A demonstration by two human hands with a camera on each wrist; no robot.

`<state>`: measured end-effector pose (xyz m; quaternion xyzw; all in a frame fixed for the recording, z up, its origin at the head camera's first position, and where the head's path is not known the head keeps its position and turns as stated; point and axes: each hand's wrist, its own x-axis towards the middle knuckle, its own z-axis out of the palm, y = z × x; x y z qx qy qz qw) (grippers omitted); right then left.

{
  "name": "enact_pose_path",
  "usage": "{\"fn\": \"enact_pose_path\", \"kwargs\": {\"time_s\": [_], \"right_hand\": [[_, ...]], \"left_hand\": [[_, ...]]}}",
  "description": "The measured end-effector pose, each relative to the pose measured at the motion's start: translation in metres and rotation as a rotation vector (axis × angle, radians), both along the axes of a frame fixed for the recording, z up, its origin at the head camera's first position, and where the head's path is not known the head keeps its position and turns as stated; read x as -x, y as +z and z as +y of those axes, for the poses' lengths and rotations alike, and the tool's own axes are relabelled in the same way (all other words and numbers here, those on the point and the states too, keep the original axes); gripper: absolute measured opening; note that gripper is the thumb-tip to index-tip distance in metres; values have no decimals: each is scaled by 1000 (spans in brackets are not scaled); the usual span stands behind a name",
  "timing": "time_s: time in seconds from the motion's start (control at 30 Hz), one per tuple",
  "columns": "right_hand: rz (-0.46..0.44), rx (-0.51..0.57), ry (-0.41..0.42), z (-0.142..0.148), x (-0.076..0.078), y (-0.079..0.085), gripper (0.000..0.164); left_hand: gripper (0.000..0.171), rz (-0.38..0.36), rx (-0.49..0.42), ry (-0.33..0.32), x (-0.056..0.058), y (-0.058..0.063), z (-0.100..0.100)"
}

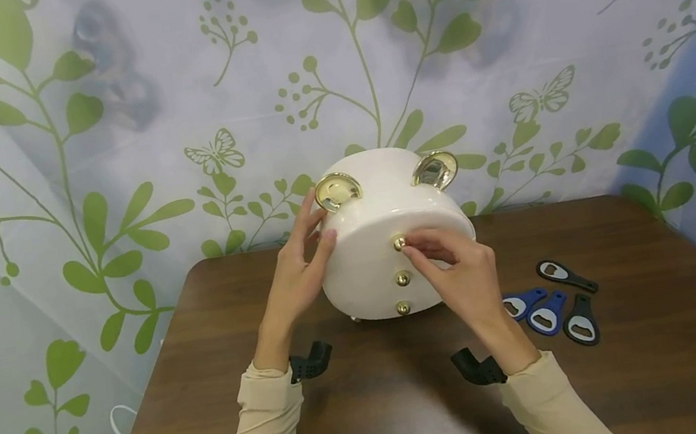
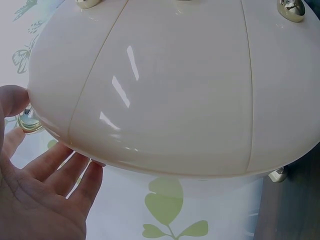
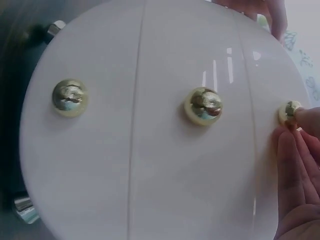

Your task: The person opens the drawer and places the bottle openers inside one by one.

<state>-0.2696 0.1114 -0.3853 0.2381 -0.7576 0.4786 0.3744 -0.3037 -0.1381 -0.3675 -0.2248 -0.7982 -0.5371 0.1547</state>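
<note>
On woodgrain table [image 1: 367,413], glossy rounded white box [image 1: 363,264]; right hand [image 1: 464,270] pinching gold knob [image 1: 398,243], left hand [image 1: 297,264] spread against box

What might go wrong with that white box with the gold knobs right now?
The right hand pinches the top knob, which is round and shiny, so its grip might slip. If it pulls hard, the white box could slide or tip toward the person on its small feet, since the left hand touches it at just one side.
</note>
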Motion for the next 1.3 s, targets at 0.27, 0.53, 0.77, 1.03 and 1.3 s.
{"fn": "enact_pose_path", "kwargs": {"time_s": [0.27,0.53,0.77,1.03,1.3], "right_hand": [[-86,33,20,0,-2,-6,15],[-104,-10,-7,4,0,-21,14],[-119,-45,-11,1,2,-29,14],[-75,-75,-21,0,2,-37,18],[-61,-81,-33,0,1,-42,15]], "left_hand": [[66,-6,-9,-2,1,0,-1],[66,0,-21,-3,0,-1,0],[66,-17,-24,-9,1,-1,-1],[69,-33,-29,-9,2,0,1],[67,-62,-37,-12,-9,13,5]]}}
